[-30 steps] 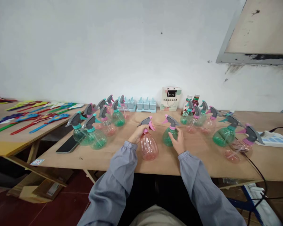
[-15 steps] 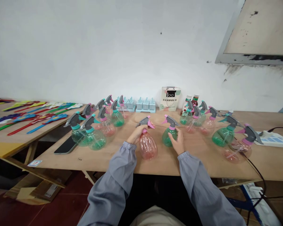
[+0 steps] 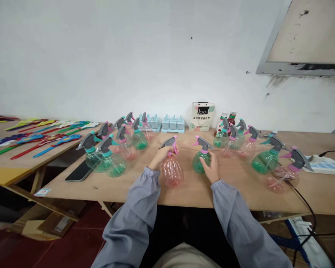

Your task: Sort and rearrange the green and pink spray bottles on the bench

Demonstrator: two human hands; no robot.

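Observation:
My left hand (image 3: 159, 157) is wrapped round the neck of a pink spray bottle (image 3: 172, 172), just below its grey and pink spray head. To the right, my right hand (image 3: 211, 166) grips the body of a green spray bottle (image 3: 197, 162) that has a pink collar and trigger. Both bottles are upright, side by side with a gap between them. More green and pink spray bottles stand in a group on the left (image 3: 115, 165) and in another on the right (image 3: 265, 162).
A black phone (image 3: 78, 172) lies at the left of the wooden table (image 3: 145, 193). Light blue moulds (image 3: 172, 124), a paper bag (image 3: 201, 117) and sauce bottles (image 3: 231, 118) stand at the back. A power strip (image 3: 328, 165) with a cable is at the right. Colourful hand-shaped sticks (image 3: 56, 143) cover the left table.
My left hand and the pink bottle have shifted slightly left, and the bottle's spray head has turned a little. My right hand stays on the green bottle.

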